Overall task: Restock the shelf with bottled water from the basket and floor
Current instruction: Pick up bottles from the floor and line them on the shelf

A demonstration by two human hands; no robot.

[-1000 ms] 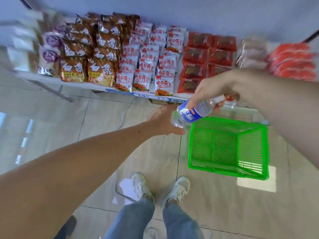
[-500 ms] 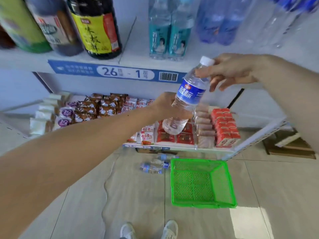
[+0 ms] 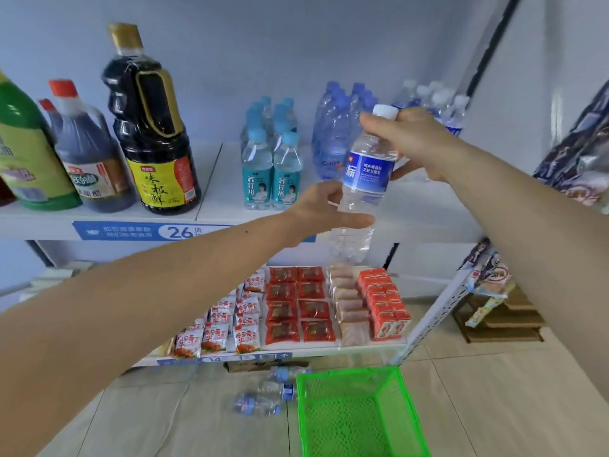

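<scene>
A clear water bottle [image 3: 364, 179] with a blue label and white cap is held upright in front of the upper shelf [image 3: 412, 206]. My right hand [image 3: 412, 140] grips its neck and cap. My left hand [image 3: 321, 209] holds its lower body. Rows of water bottles [image 3: 336, 140] stand on that shelf behind it, white-capped ones [image 3: 441, 103] at the far right. Three water bottles [image 3: 263, 395] lie on the floor left of the green basket [image 3: 405, 400], whose visible part holds nothing.
Large dark sauce bottles [image 3: 155, 133] and a green jug [image 3: 26, 153] stand at the shelf's left. Light-blue labelled bottles [image 3: 272, 169] stand mid-shelf. The lower shelf [image 3: 296, 352] holds snack packets and red cartons. Hanging snack bags [image 3: 580, 153] are at the right.
Both hands have raised the bottle from beside the basket up to the upper shelf and turned it upright. My view has tilted up from the floor to the shelf.
</scene>
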